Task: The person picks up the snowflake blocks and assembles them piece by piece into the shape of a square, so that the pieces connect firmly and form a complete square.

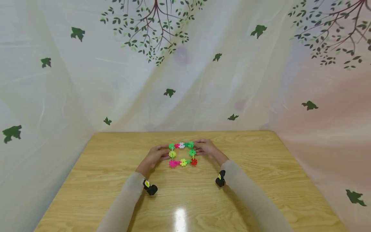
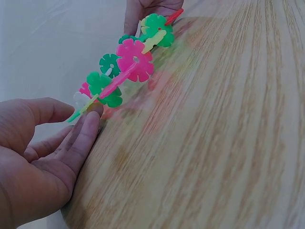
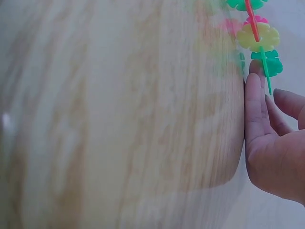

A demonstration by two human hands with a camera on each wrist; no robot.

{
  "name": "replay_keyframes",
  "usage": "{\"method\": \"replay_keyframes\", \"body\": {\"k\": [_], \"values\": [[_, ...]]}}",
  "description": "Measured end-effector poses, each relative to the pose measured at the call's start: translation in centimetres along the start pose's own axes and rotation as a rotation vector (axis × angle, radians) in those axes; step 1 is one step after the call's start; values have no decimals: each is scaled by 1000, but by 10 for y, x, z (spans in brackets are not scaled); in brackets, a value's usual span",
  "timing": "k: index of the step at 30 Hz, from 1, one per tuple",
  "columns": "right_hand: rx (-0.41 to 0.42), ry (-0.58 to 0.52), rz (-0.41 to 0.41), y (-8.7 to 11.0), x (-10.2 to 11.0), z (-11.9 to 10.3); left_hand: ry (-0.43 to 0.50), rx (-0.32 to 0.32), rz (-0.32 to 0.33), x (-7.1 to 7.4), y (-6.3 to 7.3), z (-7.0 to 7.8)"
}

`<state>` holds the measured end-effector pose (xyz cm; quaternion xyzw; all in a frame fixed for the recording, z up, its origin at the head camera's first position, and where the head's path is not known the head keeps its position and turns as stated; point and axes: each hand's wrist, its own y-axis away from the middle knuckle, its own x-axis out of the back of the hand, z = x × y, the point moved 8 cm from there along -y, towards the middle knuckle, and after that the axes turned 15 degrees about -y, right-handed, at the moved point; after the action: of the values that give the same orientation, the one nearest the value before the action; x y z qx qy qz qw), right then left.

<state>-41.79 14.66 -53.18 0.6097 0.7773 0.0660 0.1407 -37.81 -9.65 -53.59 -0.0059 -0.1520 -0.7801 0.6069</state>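
A ring of linked plastic snowflake discs lies on the table ahead of me, in green, pink, white, yellow and red, roughly square in outline. At its left side is my left hand, fingertips right at the green and yellow discs. From the left wrist, a pink disc stands on edge beyond those fingertips. On the opposite side my right hand reaches in, its extended fingers touching a green disc. The right thumb stays apart from the discs in the right wrist view.
The wooden table spreads around both forearms, with its back edge close behind the ring. A pale curtain printed with leaves and birds hangs behind and at the sides. Black wrist cameras sit on both sleeves.
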Motion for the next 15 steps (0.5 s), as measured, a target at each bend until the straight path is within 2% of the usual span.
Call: {"method": "replay_keyframes", "body": {"k": [15], "values": [[-10, -1, 29, -1, 1, -3, -1, 12, 15, 1, -6, -1]]}}
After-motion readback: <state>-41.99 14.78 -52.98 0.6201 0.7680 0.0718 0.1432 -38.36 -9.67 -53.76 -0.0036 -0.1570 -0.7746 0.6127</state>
